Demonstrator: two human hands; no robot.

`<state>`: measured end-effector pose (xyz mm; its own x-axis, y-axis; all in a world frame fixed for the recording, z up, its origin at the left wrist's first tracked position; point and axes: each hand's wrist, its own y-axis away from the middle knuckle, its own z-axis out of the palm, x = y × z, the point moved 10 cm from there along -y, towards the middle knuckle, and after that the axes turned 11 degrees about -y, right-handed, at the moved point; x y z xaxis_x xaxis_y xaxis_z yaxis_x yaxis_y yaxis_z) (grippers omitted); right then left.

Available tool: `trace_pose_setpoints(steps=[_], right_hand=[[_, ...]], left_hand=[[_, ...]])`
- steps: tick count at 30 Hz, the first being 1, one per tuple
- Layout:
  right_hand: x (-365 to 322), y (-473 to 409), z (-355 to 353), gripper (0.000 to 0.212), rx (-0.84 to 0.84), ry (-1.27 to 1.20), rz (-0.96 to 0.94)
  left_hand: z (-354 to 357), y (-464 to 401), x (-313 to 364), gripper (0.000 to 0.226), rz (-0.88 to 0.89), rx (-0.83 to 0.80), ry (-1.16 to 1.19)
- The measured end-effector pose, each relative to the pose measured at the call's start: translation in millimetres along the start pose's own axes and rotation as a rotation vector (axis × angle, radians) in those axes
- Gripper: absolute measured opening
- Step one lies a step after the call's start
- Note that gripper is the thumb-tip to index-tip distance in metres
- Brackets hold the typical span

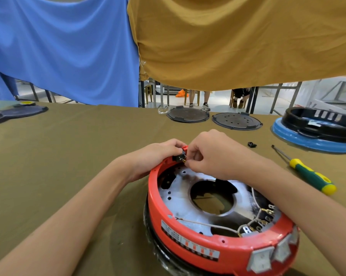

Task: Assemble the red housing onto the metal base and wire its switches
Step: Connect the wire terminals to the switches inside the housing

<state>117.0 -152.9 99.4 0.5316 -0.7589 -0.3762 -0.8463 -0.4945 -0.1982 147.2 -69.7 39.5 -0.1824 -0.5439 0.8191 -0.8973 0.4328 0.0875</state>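
Housing's on, wiring's halfway

Red housing (198,240) looks seated over the metal base (180,194). Left hand (158,154) grips the black switch (179,156) at the far rim; right hand (210,154) pinches something tiny at its terminals, probably a wire end. Near-side wires (208,225) look loose below both hands.

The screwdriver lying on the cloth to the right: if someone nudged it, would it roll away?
Probably not far. The screwdriver has a round shaft and handle, so it could roll, but the cloth looks soft and should slow it. It looks stiff, and its thick handle likely makes that end heavier.
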Motion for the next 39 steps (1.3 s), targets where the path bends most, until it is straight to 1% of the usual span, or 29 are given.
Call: trace_pose_setpoints(steps=[6, 15, 20, 26, 30, 39], right_hand=[[-5.1, 0.9, -1.2, 0.017, -0.007, 0.021, -0.026], [-6.5, -3.0, 1.2, 0.025, 0.035, 0.058, -0.005], [-12.7, -3.3, 3.6, 0.025, 0.047, 0.148, -0.028], [-7.1, 4.3, -8.9, 0.017, 0.06, 0.072, 0.003], [-8.6, 3.5, -3.7, 0.018, 0.063, 0.084, -0.006], [-18.1, 4.3, 3.3, 0.022, 0.08, 0.203, -0.126]], left_hand=[[-1.6, -1.0, 0.0, 0.023, 0.0, 0.03, -0.032], [-0.9, 0.0, 0.7, 0.021, -0.002, 0.025, -0.023], [0.1, -1.1, -1.1, 0.02, 0.004, 0.01, 0.031], [-0.5, -1.0, -3.5, 0.021, -0.014, 0.005, 0.024], [-1.6, -1.2, -4.1, 0.022, -0.016, 0.013, 0.009], [-1.3, -0.2, 0.0, 0.021, -0.008, 0.033, 0.006]])
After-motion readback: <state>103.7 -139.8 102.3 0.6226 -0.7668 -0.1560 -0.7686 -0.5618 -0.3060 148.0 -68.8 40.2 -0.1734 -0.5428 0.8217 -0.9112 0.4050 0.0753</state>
